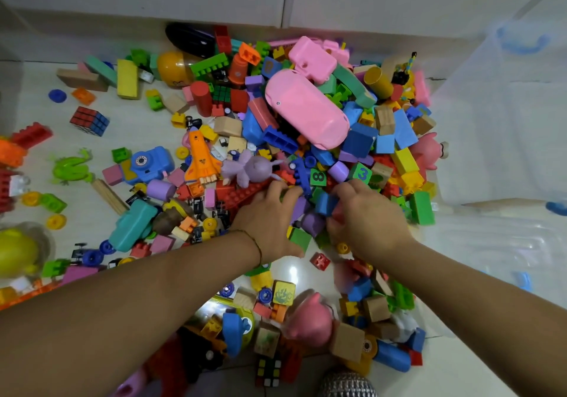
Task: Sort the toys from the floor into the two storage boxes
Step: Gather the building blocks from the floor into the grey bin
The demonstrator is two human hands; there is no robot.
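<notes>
A big heap of colourful toys covers the floor: plastic bricks, wooden blocks and a large pink oval case (306,111). My left hand (270,221) lies palm down at the heap's near edge, its fingers curled on the end of a red studded baseplate (242,192). My right hand (368,221) is closed around a handful of small blocks, a blue one (325,204) and a pink one showing between the fingers. A clear storage box (503,139) with blue handles stands to the right of the heap.
An orange toy shuttle (201,159), a blue toy camera (148,163), a green frog (72,168) and a puzzle cube (89,120) lie to the left. A pink pig figure (310,318) and more blocks lie near me. A white wall runs along the back.
</notes>
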